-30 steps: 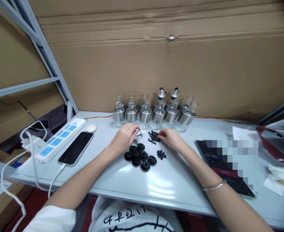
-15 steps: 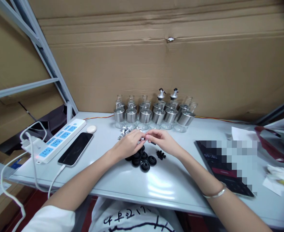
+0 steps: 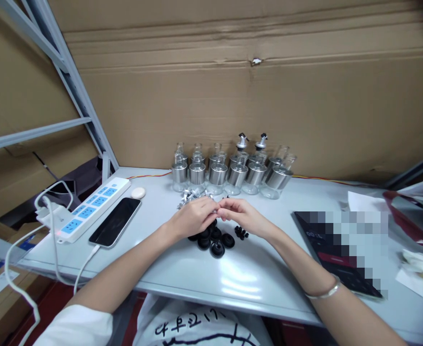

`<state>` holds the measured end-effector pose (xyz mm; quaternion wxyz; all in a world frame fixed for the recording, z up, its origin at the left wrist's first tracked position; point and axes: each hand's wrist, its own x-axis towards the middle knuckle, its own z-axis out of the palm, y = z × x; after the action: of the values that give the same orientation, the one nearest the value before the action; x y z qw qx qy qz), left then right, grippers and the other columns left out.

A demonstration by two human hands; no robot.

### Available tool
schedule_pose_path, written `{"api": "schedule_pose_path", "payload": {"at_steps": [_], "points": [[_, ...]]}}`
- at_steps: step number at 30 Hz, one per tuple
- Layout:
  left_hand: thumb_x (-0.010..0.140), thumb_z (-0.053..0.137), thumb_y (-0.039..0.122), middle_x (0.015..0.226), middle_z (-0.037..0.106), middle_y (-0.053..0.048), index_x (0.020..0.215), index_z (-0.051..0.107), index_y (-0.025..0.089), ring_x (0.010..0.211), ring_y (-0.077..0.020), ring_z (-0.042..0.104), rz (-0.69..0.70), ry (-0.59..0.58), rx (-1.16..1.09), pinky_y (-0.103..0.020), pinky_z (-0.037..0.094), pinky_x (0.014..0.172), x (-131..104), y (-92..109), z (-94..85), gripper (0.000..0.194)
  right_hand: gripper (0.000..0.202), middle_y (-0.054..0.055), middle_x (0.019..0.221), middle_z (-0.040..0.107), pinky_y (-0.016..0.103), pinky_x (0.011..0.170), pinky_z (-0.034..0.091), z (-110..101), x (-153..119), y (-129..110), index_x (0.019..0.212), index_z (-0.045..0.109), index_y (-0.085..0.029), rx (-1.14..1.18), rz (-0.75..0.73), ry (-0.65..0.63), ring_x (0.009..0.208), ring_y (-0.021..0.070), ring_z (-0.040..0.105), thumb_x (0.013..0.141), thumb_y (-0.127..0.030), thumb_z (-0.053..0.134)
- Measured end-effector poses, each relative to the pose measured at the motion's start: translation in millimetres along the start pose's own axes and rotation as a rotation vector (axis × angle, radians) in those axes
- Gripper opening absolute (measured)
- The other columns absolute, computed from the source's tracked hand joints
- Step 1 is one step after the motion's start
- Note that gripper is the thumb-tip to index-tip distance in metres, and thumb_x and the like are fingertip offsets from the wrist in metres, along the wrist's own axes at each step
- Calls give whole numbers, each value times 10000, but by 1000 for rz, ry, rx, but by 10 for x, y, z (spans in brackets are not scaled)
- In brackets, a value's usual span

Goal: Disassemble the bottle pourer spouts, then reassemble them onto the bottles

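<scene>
Small part pinched between your two hands at worktop [image 3: 233, 278] centre, too small and hidden to identify. Left hand [image 3: 193, 218] fingers curled tight on it; right hand [image 3: 242, 216] fingers closed, tips meeting the left's. Directly below: black rubber stoppers [image 3: 213, 240], w/ small black caps [image 3: 241, 233] just right. Silver spout pieces [image 3: 190, 196] behind left hand. Glass bottles [image 3: 229, 173] in row at back. Phone [image 3: 115, 222] & power strip [image 3: 85, 211] well left.
</scene>
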<state>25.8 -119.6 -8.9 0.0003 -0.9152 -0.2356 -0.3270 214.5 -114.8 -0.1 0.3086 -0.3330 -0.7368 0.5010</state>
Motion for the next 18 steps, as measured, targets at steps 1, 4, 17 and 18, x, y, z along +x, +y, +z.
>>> {"api": "schedule_pose_path", "payload": {"at_steps": [1, 4, 17, 18], "points": [[929, 401, 180, 795, 603, -47, 888, 551, 145, 734, -148, 561, -5, 6, 10, -267, 478, 679, 0, -4, 3, 159, 337, -29, 638, 452, 263, 600, 331, -1, 1, 5, 731, 541, -161, -12, -9, 2, 605, 107, 406, 784, -494, 557], [934, 405, 201, 810, 587, -53, 961, 526, 132, 748, -157, 552, -13, 46, 42, -276, 480, 676, 8, -5, -3, 142, 361, -32, 649, 423, 264, 602, 331, 14, -1, 13, 730, 490, -178, -60, -41, 41, 608, 110, 391, 833, -525, 485], [954, 336, 204, 791, 565, -52, 1000, 471, 149, 730, -166, 534, 29, 115, 123, -293, 476, 675, 22, 15, -10, 152, 374, -4, 732, 441, 275, 643, 370, 201, -42, -60, 759, 419, -207, -298, -183, 168, 676, 138, 430, 948, -485, 253], [957, 330, 207, 791, 568, -54, 1011, 467, 147, 730, -168, 535, 38, 129, 142, -299, 475, 678, 27, 26, -13, 159, 368, -4, 728, 440, 271, 637, 366, 218, -43, -60, 755, 416, -207, -290, -185, 188, 674, 137, 427, 950, -473, 253]]}}
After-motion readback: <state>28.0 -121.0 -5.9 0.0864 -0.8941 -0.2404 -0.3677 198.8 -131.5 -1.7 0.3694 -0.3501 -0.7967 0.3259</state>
